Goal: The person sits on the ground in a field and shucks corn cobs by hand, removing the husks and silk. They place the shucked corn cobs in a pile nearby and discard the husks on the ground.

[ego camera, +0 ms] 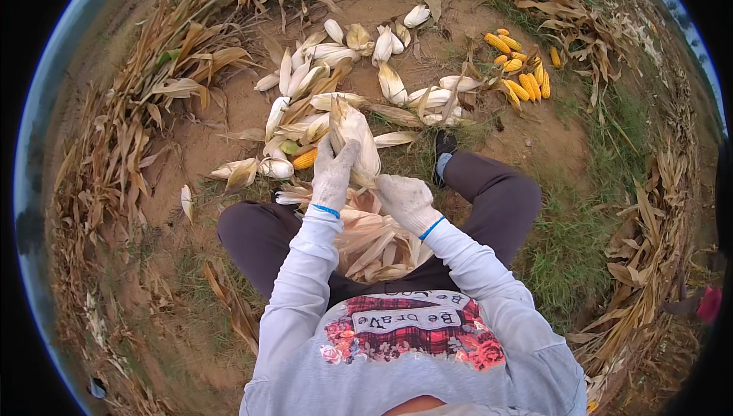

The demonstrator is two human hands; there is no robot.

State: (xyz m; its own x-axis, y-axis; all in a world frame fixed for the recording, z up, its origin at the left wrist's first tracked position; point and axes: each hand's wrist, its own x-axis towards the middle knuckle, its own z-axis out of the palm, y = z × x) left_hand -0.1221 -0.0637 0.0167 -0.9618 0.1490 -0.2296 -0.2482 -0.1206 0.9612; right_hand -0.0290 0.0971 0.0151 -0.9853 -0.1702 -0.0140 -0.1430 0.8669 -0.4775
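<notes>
My left hand (332, 172), in a white knit glove, is closed around an ear of corn in its pale husk (356, 135). At the ear's lower end, my right hand (406, 201), gloved too, has its fingers closed on the husk or stalk end; the exact grip is partly hidden. Stripped corn husks (378, 244) lie piled between my legs. One bare yellow cob (306, 159) rests just left of my left hand, beside several unhusked ears (312, 104) spread over the ground ahead.
Husked yellow cobs (529, 85) form a group on the soil at the upper right. Dry corn stalks (126, 118) are heaped along the left, with more stalks (653, 244) at the right. Grass (564, 255) grows beside my bent right leg (498, 198).
</notes>
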